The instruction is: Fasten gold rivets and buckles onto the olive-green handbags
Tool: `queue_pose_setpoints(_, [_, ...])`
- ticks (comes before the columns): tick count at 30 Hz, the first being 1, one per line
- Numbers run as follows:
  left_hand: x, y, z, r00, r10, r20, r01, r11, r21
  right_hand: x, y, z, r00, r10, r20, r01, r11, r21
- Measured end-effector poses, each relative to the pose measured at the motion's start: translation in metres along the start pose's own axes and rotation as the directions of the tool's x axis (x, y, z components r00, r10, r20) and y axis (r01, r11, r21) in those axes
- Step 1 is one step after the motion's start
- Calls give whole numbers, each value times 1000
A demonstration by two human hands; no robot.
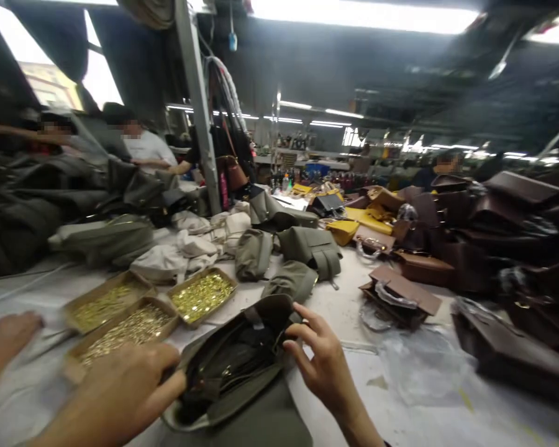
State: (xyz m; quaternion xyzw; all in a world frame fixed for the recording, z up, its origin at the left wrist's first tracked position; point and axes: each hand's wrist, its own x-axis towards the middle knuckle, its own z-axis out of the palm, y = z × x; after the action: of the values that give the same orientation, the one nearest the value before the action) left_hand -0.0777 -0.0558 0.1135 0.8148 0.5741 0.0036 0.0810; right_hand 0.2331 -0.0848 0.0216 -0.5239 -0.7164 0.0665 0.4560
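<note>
An olive-green handbag [242, 397] lies in front of me with its mouth facing up, its dark lining and some small shiny metal bits showing inside. My left hand [125, 385] is closed on the left end of its rim, thumb along the edge. On the far right corner, my right hand [323, 363] pinches the rim between thumb and fingers. Close beyond my left hand stand shallow cardboard trays of small gold-coloured metal parts [202, 295]; one tray [137, 332] is partly covered by that hand.
At the left edge is another person's hand [9, 347]. More olive bags [310, 245] and pale cloth pouches [163, 264] lie beyond the trays. Brown handbags [405, 295] pile up on the right, near clear plastic [428, 366]. A metal post [200, 112] rises behind; people work further back.
</note>
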Motion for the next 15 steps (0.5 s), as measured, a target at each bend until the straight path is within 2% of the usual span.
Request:
queue_pose_setpoints(2, [-7,6,-5,994,14,110,-20,998,58,6,-4,-5,999,3,35,-4,1000,20])
queue_pose_setpoints(4, [-7,18,-7,984,57,169,-67,996,55,9,-7,-4,999,12,40,-12,1000,9])
queue_pose_setpoints(7, [-1,28,-2,978,107,180,-106,994,-12,11,-6,7,999,23,23,-23,1000,-12])
queue_pose_setpoints(10, [12,24,9,961,206,183,-186,975,-117,10,-3,20,1000,18,-24,-19,999,-43])
queue_pose_setpoints(12, [23,17,15,961,250,118,-221,951,-214,9,-3,24,999,9,-50,-14,995,-100])
queue_pose_setpoints(14, [35,12,20,967,249,-52,-252,913,-320,10,-3,25,999,12,-44,-20,984,-175])
queue_pose_setpoints(15, [40,11,22,955,250,-158,-292,886,-362,10,-4,24,999,19,-30,-25,978,-207])
